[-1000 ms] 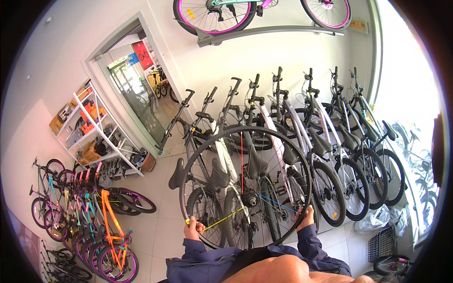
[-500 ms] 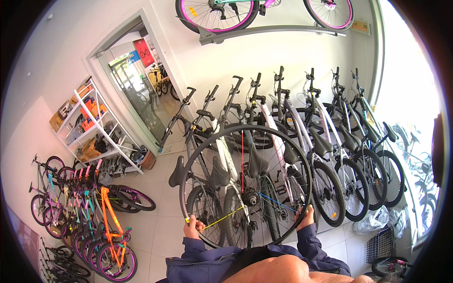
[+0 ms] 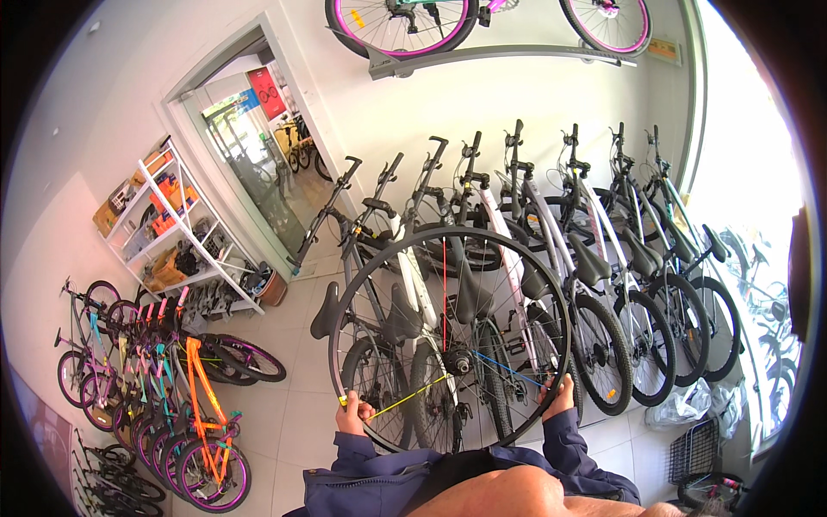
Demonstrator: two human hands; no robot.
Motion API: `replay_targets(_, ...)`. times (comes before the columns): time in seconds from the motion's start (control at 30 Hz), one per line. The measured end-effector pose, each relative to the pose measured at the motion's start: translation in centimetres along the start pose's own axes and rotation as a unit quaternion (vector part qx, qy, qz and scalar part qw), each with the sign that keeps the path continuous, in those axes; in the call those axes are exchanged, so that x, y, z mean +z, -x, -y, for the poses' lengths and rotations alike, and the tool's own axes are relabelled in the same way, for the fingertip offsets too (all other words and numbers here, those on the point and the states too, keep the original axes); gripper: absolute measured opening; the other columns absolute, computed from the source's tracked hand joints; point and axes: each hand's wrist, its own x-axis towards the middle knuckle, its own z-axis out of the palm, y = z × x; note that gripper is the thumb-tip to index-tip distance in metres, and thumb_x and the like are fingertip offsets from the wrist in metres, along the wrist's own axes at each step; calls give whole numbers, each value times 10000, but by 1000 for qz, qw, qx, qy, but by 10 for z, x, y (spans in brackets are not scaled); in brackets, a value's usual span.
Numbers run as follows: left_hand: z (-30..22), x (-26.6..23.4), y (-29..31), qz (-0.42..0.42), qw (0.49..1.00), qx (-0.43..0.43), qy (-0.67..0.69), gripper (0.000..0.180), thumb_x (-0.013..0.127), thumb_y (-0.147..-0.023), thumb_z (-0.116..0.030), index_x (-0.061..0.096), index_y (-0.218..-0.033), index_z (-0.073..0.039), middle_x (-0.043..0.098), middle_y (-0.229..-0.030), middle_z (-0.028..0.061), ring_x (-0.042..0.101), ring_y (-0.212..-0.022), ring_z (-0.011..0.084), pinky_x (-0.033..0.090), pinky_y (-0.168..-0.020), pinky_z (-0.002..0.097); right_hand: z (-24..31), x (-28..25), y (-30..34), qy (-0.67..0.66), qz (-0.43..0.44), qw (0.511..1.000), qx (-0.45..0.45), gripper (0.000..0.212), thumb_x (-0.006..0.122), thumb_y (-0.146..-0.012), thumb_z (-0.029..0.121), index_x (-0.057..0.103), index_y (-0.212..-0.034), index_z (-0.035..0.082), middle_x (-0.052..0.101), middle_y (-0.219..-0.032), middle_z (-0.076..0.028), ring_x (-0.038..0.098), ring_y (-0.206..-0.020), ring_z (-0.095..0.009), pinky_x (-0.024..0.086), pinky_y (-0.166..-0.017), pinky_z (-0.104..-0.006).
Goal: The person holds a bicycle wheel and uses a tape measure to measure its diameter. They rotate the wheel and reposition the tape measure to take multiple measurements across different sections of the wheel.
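A bicycle wheel rim [image 3: 449, 230] is held up before me, its thin black hoop facing me. Its dark hub [image 3: 463, 362] with a ribbed body sits below the middle. One spoke is red [image 3: 445, 293], one blue [image 3: 508, 369] and one yellow [image 3: 409, 396]; other spokes are too thin to make out well. At the lower left of the hoop, my left hand [image 3: 353, 415] grips the rim, close to the yellow spoke. My right hand [image 3: 560, 398] is closed on the rim at the lower right, near the end of the blue spoke.
Behind the wheel stands a row of bicycles [image 3: 594, 267]. Smaller bicycles, one orange [image 3: 200, 388], crowd the left side. A white shelf [image 3: 185, 228] of boxes stands beside a glass door [image 3: 250, 164]. A wire basket [image 3: 692, 452] and plastic bags [image 3: 680, 405] lie at the right.
The background has shifted very slightly to the right in the view. Both hands keep their hold on the wheel, which stays in nearly the same place.
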Motion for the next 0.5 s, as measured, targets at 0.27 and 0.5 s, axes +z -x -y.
replay_targets(0.27,-1,1,2,7,1000,12,13,356,651,-909,-383,540,-793,-66,574,-603,43,539,-491,125,430,-463,271,-2,-3,-4,-6,18,1000,-1,445,518,-902,599,589,-843,164,599,-719,12,557,-641,-163,456,-584,-301)
replay_targets(0.5,2,1,-2,1,1000,1,19,346,652,-909,-384,546,-828,-65,575,-619,43,513,-486,115,465,-489,277,1,3,1,-13,15,1000,1,433,525,-900,589,589,-835,165,592,-704,13,555,-644,-165,443,-571,-300)
